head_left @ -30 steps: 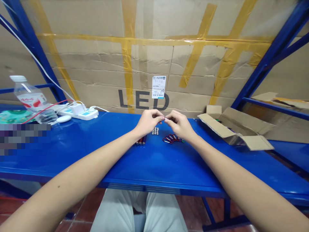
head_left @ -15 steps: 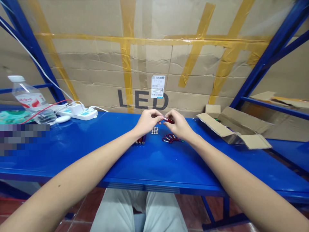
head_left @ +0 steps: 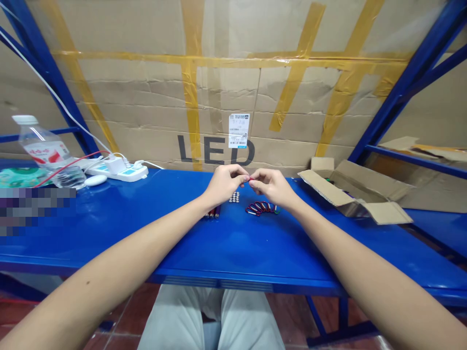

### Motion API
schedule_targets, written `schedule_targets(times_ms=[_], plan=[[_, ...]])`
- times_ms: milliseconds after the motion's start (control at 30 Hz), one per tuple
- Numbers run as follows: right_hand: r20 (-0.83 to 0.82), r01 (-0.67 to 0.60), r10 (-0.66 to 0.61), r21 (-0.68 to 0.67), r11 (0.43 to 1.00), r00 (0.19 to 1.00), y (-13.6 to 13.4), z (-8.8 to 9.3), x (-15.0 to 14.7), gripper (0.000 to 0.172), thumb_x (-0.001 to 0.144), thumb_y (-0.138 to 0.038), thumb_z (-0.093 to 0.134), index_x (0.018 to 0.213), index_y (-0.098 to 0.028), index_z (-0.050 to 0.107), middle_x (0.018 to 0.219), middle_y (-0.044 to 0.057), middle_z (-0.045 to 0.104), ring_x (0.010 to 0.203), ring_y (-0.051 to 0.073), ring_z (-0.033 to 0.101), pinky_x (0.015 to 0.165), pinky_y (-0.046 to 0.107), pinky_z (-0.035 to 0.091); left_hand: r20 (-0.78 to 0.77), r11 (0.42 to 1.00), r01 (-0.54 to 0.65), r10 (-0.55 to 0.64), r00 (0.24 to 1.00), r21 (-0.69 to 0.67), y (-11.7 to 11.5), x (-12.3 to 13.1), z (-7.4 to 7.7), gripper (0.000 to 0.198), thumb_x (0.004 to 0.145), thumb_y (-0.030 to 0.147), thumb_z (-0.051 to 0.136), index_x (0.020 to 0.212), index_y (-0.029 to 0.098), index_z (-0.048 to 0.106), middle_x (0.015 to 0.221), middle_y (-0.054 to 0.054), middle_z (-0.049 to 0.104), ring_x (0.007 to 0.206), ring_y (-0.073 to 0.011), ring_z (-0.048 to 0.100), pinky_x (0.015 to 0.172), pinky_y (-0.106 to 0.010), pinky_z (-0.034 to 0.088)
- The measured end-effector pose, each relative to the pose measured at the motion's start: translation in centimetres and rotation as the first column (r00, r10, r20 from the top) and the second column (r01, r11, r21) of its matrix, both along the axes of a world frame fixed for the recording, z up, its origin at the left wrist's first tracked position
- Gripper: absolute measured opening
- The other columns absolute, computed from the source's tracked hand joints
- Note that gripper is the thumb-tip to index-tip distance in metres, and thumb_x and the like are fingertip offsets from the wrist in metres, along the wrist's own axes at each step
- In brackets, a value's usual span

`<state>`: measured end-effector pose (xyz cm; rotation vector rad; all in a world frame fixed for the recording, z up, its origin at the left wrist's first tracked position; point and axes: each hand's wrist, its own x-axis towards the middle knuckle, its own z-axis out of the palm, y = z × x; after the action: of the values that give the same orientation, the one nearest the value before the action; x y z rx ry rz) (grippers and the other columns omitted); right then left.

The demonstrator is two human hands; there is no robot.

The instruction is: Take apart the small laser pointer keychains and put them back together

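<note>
My left hand (head_left: 225,183) and my right hand (head_left: 274,187) meet fingertip to fingertip above the table. Between them they pinch a small red metal tube (head_left: 251,179), mostly covered by the fingers. Below my left hand lies a row of dark and reddish tubes (head_left: 212,213) with metallic ends, partly hidden by that hand. Small silver round parts (head_left: 234,197) are set out in rows between the hands. Under my right hand, several carabiners (head_left: 260,208), mostly red with a green one at the right, lie fanned out.
The blue table (head_left: 233,243) backs onto a large taped carton (head_left: 153,107). An open cardboard box (head_left: 350,189) stands at the right. To the left are a plastic bottle (head_left: 49,150), a power strip (head_left: 127,170) with cables and a green packet (head_left: 22,177).
My right fingers have shifted along the red tube towards my left fingertips. The silver end and longer red body seen before are now covered. My left hand has barely moved.
</note>
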<state>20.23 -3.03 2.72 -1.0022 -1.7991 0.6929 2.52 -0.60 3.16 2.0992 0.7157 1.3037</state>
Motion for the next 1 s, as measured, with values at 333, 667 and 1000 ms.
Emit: schedule_targets(times_ms=[333,667,1000], plan=[[-0.105,-0.094,0.084,-0.097,0.991,0.991,0.1,-0.3,-0.1,0.031,0.075,-0.044,0.069,0.071,-0.015,0.06,0.056,-0.001,0.054,0.048,0.009,0.046,0.047,0.025,0.036,-0.046,0.999,-0.03,0.03,0.998,0.012,0.3,0.1,-0.4,0.008,0.081,0.018,0.063,0.078,0.015,0.07,0.067,-0.002,0.068,0.062,-0.0134,0.061,0.062,-0.026,0.046],[0.011,0.043,-0.043,0.01,0.999,0.999,0.3,-0.6,-0.5,0.02,0.081,-0.035,0.063,0.082,-0.015,0.067,0.063,0.002,0.062,0.056,0.014,0.054,0.057,0.029,0.043,-0.046,0.991,-0.124,0.126,0.991,0.049,0.4,0.3,-0.8,0.011,0.083,0.015,0.06,0.078,0.016,0.07,0.069,-0.002,0.068,0.067,-0.0143,0.061,0.065,-0.026,0.045],[0.23,0.127,-0.275,0.505,0.854,0.934,0.6,-1.2,-0.2,0.013,0.08,-0.014,0.061,0.089,-0.02,0.054,0.089,0.006,0.056,0.082,0.021,0.054,0.073,0.034,0.046,0.137,0.927,0.107,-0.062,0.989,-0.36,1.0,0.2,-0.4,0.014,0.082,0.018,0.068,0.071,0.012,0.062,0.059,-0.002,0.063,0.055,-0.0097,0.057,0.058,-0.024,0.045]])
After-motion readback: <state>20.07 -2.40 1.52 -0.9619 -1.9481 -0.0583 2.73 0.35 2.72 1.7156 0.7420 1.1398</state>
